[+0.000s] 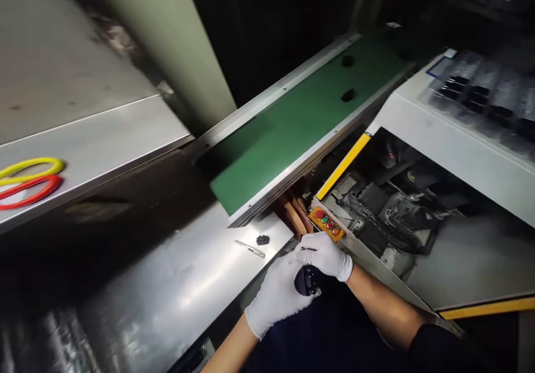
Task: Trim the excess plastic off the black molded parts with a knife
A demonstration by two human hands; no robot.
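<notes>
**Item 1:** black ribbed plastic part (307, 281), rounded, its surface moulded in small ridges. Only a short section shows between the hands, so its long axis cannot be told; the exposed end faces down toward the lower edge of the view. It sits low in the frame, cupped between both hands.

**Item 2:** left hand (276, 295), white cotton glove, fingers closed around the part from below and to the side.

**Item 3:** right hand (324, 256), matching glove, fingers curled and pressed together over the top of the part, just touching the left hand.

**Nearby:** orange control box (326, 223) with red and green buttons, just beyond the right hand; small black piece (262, 240) and narrow steel strip (249, 248), both lying on a brushed steel surface (167, 300).

**Farther off:** green conveyor belt (305, 122) in a metal frame, carrying two black lumps (348, 77); yellow rubber loop (42, 164) and red rubber loop (33, 194) on a steel shelf (83, 133).
</notes>
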